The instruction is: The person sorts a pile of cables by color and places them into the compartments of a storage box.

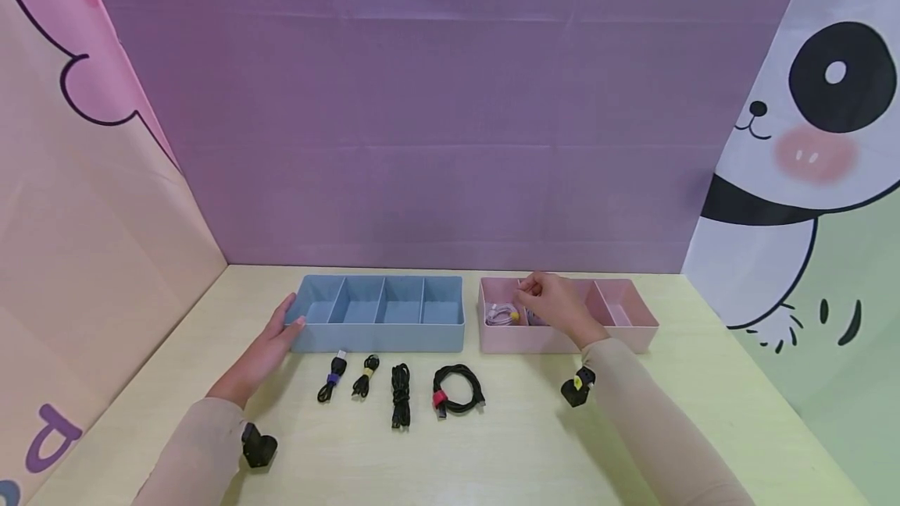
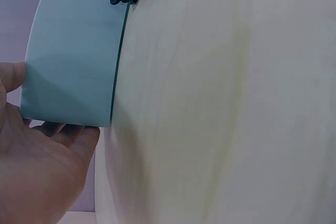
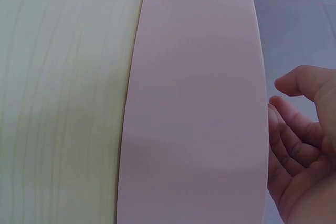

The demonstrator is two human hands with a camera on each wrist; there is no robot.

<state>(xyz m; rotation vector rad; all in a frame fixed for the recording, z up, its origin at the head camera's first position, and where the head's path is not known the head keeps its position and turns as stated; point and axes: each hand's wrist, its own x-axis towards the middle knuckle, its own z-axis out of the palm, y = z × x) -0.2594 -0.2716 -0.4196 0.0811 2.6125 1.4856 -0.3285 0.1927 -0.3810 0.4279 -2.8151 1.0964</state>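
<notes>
Sleeves (image 1: pixel 193 451) nearest the camera, a small black device (image 1: pixel 259 446) at each wrist. Left hand (image 1: pixel 262 354) rests against the left end of the blue box (image 1: pixel 380 338): fingers extended along the end wall, thumb at the rim, apparently steadying. Right hand (image 1: pixel 560 307) poised above the left half of the pink box (image 1: pixel 523 343): fingers loosely bent, narrow gap between thumb and index tips, nothing seen between them.

Contents: white cable (image 1: pixel 501 318) in the pink box's leftmost compartment; second cable (image 1: pixel 536 320) in the next, partly masked by the hand. Blue box: four compartments, nothing visible inside. On the table (image 1: pixel 534 459), in a row: purple-tied cable (image 1: pixel 333 379), yellow-tied cable (image 1: pixel 365 377), plain black bundle (image 1: pixel 400 395), red-tied coil (image 1: pixel 460 409).

Step, as judged: sorting cables, pale ones to pink. Next move probably calls for lifting clear of the rim, then pinching one black bundle.

Room: both boxes near the table's back edge, purple backdrop (image 1: pixel 450 100) close behind, narrow gap between them. Bare surface on the row's near side; bundles lie apart, each reachable singly.
</notes>
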